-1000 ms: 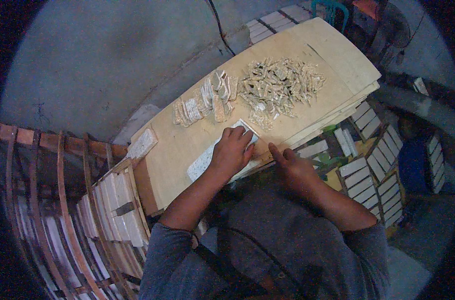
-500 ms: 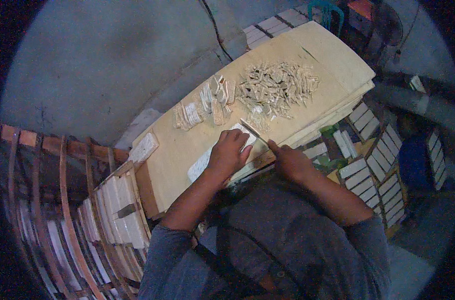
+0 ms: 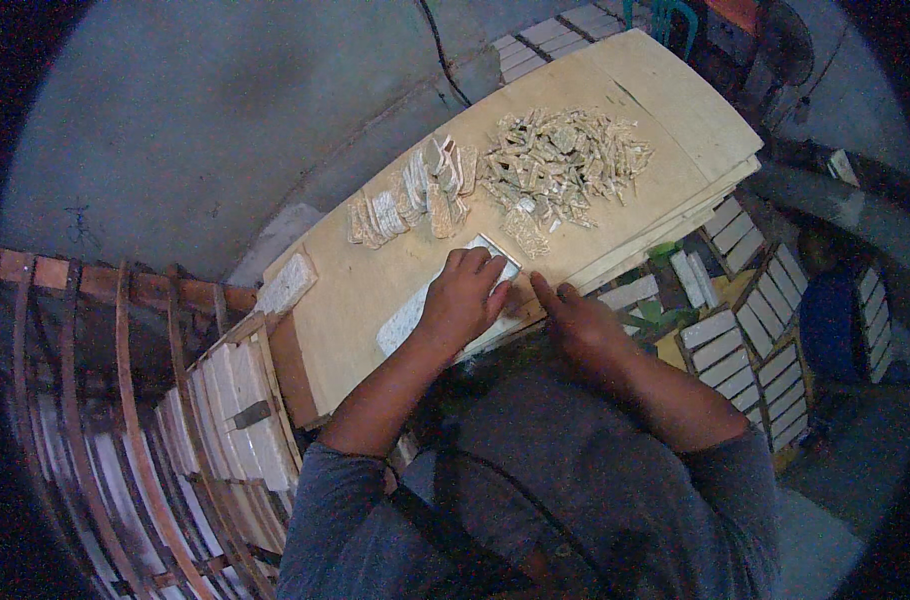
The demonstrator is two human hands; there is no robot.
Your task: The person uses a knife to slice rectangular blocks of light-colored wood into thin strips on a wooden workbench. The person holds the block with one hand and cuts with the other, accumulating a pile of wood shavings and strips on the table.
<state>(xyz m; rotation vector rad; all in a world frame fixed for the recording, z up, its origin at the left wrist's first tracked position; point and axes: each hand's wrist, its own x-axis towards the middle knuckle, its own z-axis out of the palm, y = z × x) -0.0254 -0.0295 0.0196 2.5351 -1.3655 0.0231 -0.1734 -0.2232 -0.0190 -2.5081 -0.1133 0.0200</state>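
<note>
My left hand (image 3: 465, 295) is curled over a long pale speckled slab (image 3: 410, 310) on the plywood top (image 3: 635, 90), gripping it near its far right end. My right hand (image 3: 575, 320) holds a knife (image 3: 502, 250) with its index finger stretched along it; the thin blade lies at that end of the slab. Behind the slab are a row of small pale slices (image 3: 405, 195) and, right of them, a heap of thin offcut strips (image 3: 565, 160). Another pale block (image 3: 285, 285) lies at the top's left end.
Wooden slatted racks (image 3: 125, 400) with pale blocks stand at the left. Trays of pale bars (image 3: 765, 300) sit at the right, below the top, near a blue container (image 3: 830, 320). A wall (image 3: 195, 130) runs behind; a teal chair (image 3: 660, 20) is at the back right.
Half a second ago the knife blade showed clearly as it slanted over the slab's end; now it lies thinner along that end. Both hands have shifted only slightly, with the view.
</note>
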